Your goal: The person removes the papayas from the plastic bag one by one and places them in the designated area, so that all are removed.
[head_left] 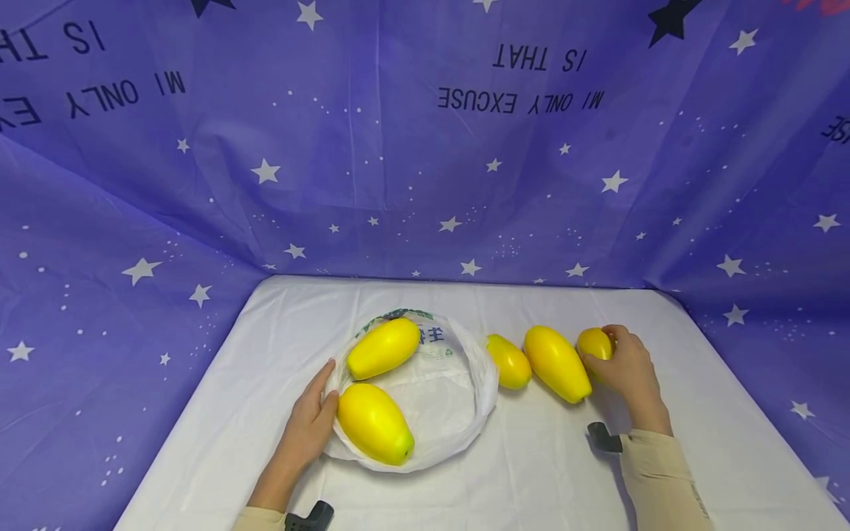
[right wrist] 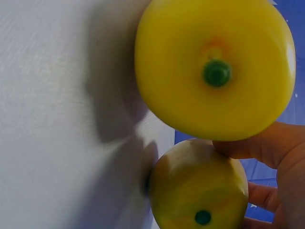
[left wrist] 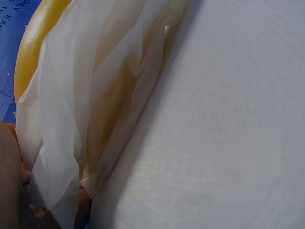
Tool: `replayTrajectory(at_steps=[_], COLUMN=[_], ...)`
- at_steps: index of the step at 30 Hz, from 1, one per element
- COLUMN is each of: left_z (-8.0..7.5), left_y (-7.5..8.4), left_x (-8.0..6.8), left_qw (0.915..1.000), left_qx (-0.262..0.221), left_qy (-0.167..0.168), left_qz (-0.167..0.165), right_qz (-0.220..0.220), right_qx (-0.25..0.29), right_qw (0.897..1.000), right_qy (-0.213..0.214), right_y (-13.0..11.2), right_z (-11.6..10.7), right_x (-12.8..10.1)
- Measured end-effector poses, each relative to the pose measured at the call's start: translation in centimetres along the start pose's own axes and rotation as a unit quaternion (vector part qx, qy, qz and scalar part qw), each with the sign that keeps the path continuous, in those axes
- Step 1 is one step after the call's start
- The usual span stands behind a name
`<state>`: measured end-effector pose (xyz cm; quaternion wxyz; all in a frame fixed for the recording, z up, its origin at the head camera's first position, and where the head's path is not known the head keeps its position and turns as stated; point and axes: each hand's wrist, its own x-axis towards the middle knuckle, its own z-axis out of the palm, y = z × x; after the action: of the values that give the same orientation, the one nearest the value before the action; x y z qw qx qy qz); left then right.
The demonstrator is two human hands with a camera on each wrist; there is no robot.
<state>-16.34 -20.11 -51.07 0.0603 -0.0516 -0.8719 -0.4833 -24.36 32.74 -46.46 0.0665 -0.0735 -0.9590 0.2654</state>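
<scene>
A white plastic bag [head_left: 458,398] lies rolled open mid-table with two yellow oval fruits inside, one at the back [head_left: 384,346] and one at the front [head_left: 374,422]. My left hand [head_left: 317,407] holds the bag's left rim beside the front fruit. Up close, the left wrist view shows the bag's folds [left wrist: 71,95] over a fruit [left wrist: 31,47], with my fingers [left wrist: 19,200] at its edge. Three more fruits lie to the right. My right hand [head_left: 620,361] curls round the small rightmost one [head_left: 593,343] [right wrist: 200,186], next to a larger fruit [head_left: 556,363] [right wrist: 214,67].
The white table [head_left: 531,472] is walled on three sides by a purple star-print cloth [head_left: 425,169]. A third loose fruit [head_left: 509,361] lies just right of the bag. Black wrist mounts [head_left: 604,436] show by both sleeves.
</scene>
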Motion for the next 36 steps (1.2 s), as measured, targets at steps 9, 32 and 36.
replayTrajectory(at_steps=[9, 32, 36], left_z=[-0.1, 0.1, 0.0], left_y=[0.0, -0.1, 0.1], left_x=[-0.1, 0.0, 0.0], left_qw=[1.0000, 1.0000, 1.0000], left_qx=[-0.005, -0.008, -0.009], left_qy=[-0.001, -0.001, -0.002], left_qz=[0.002, 0.000, 0.000], right_qz=[-0.008, -0.200, -0.221], right_qx=[-0.011, 0.025, 0.028], right_qw=[1.000, 0.978, 0.973], right_qy=[0.011, 0.058, 0.060], right_y=[-0.5, -10.6, -11.8], right_z=[-0.8, -1.8, -1.1], right_x=[-0.2, -2.8, -3.2])
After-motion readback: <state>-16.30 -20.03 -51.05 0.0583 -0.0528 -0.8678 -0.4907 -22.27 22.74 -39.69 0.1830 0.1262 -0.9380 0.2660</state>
